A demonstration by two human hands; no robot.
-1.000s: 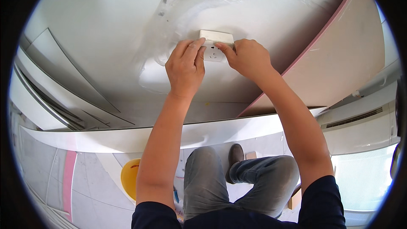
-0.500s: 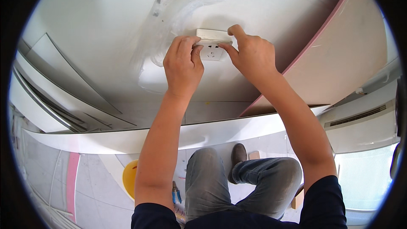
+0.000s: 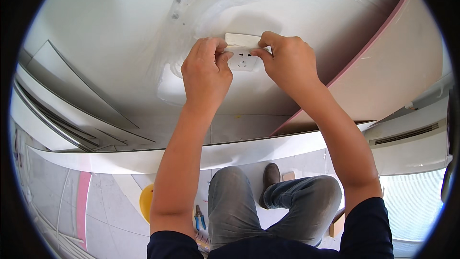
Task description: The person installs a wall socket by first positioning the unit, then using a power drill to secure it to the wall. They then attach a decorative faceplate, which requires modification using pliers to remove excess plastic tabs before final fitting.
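Observation:
A white wall socket (image 3: 243,61) with dark plug slots projects from the pale wall; its thick upper side (image 3: 241,39) faces me. My left hand (image 3: 206,69) pinches its left end, thumb in front and fingers bent at the upper edge. At the other end my right hand (image 3: 291,62) is closed on it too, the thumb by the slots and the index finger curled over the upper right corner. My fingers hide both ends of the socket, and whether it sits loose or fixed cannot be seen.
Clear plastic film (image 3: 211,7) clings to the wall. A pink-edged panel (image 3: 388,62) leans at right, and thin white sheets (image 3: 67,103) stack at left. One long white panel (image 3: 258,153) crosses before my knees. On the floor are a yellow bucket (image 3: 146,203) and blue-handled pliers (image 3: 200,218).
My right index finger has come down and curled against the socket's upper right corner. My left hand keeps its pinch, and the view has shifted slightly.

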